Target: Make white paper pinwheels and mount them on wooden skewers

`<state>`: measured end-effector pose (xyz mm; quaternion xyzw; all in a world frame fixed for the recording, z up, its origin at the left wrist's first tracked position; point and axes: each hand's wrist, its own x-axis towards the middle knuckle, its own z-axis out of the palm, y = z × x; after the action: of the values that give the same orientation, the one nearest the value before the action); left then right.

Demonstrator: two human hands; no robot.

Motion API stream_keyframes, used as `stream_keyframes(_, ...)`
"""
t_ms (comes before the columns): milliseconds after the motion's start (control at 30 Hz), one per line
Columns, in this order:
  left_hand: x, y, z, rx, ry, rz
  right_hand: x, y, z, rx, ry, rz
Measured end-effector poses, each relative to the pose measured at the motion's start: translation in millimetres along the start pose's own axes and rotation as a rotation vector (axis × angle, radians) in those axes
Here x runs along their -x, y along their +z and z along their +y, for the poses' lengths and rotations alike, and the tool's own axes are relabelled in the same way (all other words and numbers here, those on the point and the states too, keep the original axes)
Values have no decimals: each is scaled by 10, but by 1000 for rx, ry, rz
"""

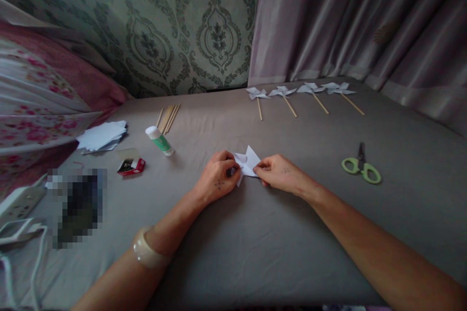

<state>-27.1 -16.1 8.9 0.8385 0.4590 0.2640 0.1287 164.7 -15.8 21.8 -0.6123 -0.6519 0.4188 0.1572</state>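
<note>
A white paper pinwheel (249, 161) with folded blades lies between my hands at the middle of the table. My left hand (220, 175) pinches its left side, with the fingertips near its centre. On the right edge, my right hand (279, 171) grips a blade between thumb and fingers. Part of the paper is hidden behind the fingers. No stick shows on this pinwheel. Off to the left of my hands stands a glue stick (160, 141) with a white cap, leaning in view. Beside it sits a small red box (131, 166) with dark little pieces inside.
Several finished pinwheels on sticks (311, 88) lie in a row at the back right. Green-handled scissors (361, 167) rest at the right. Wooden sticks (170, 117), a stack of white paper (102, 136) and a power strip (24, 201) with cables are on the left.
</note>
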Motion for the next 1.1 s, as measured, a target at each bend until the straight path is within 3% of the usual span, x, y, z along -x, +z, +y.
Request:
stream_keyframes(300, 7, 12, 2, 2, -3, -10, -29, 14, 1, -28, 31, 14)
stream_keyframes(467, 1, -43, 41, 10, -58, -32, -93, -178, 135, 80, -42, 225)
stream_keyframes(600, -9, -121, 114, -51, -268, -85, -142, -259, 239, 236, -52, 356)
stream_keyframes(667, -8, -138, 136, -61, -361, -131, -137, -240, 243, 235, -59, 328)
stream_keyframes(767, 0, -129, 127, -62, -368, -167, -82, -190, 183, 185, -73, 245)
stream_keyframes(1100, -82, -83, -116, 69, -284, -17, 65, -76, 31, -12, -45, 31)
